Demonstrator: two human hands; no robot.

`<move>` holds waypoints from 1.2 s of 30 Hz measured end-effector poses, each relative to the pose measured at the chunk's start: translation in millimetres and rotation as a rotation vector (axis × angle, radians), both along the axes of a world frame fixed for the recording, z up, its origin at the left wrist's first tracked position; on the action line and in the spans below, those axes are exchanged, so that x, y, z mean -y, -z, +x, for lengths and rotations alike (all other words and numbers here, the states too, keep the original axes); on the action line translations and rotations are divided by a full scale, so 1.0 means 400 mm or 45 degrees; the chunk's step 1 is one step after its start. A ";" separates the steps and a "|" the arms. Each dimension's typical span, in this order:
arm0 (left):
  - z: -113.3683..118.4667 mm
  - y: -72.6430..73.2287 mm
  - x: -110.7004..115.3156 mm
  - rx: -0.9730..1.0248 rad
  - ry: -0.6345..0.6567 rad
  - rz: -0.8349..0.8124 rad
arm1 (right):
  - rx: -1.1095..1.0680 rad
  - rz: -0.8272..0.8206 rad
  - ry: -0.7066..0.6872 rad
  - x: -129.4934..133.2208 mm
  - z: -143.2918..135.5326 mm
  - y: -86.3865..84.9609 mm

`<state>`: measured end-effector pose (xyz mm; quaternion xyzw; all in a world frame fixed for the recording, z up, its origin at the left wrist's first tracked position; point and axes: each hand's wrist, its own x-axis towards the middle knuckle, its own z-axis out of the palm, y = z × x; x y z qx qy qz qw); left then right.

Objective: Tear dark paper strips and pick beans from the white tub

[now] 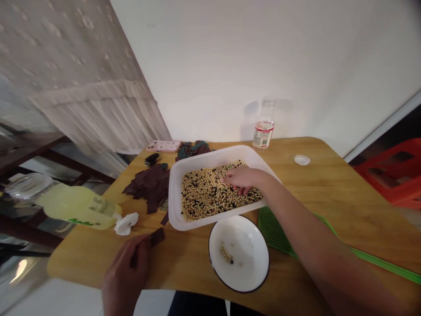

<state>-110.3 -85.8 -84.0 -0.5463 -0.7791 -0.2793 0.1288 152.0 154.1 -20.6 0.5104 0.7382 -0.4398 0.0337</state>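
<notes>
Right hand: reaches into the tub; hand (246, 177) has its fingers bent down onto the beans; cannot tell whether any are pinched.
Left hand: hand (120, 271) closed, gripping a dark strip (157, 238) that sticks out past the fingertips, near the table's front edge.
Tub: white, rectangular, rim (176, 197) set at a slant mid-table; holds the beans (205, 193), mostly tan, mixed with black.
Bowl: white with dark rim (248, 270), just in front of the tub; a small cluster of beans inside.
Strip pile: dark brown strips (148, 182), left of the tub.
Left side: crumpled tissue (126, 223) beside a bottle of yellow liquid (80, 205).
Right side: green fly swatter (276, 230), partly under the right forearm.
Back: clear bottle (263, 129), upright by the wall.
</notes>
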 end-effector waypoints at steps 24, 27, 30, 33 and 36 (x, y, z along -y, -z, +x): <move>-0.007 0.013 0.008 -0.152 0.177 0.076 | 0.743 0.699 -0.162 -0.057 -0.076 -0.003; -0.013 0.025 0.011 -0.139 0.181 0.097 | 0.693 0.751 -0.245 -0.048 -0.105 -0.001; -0.017 0.028 0.012 -0.163 0.210 0.099 | 0.629 0.810 -0.365 -0.031 -0.132 0.003; -0.017 0.024 0.010 -0.196 0.258 0.140 | 0.552 0.874 -0.518 -0.013 -0.150 0.013; -0.014 0.020 0.009 -0.208 0.297 0.175 | 0.469 0.928 -0.672 0.006 -0.154 0.021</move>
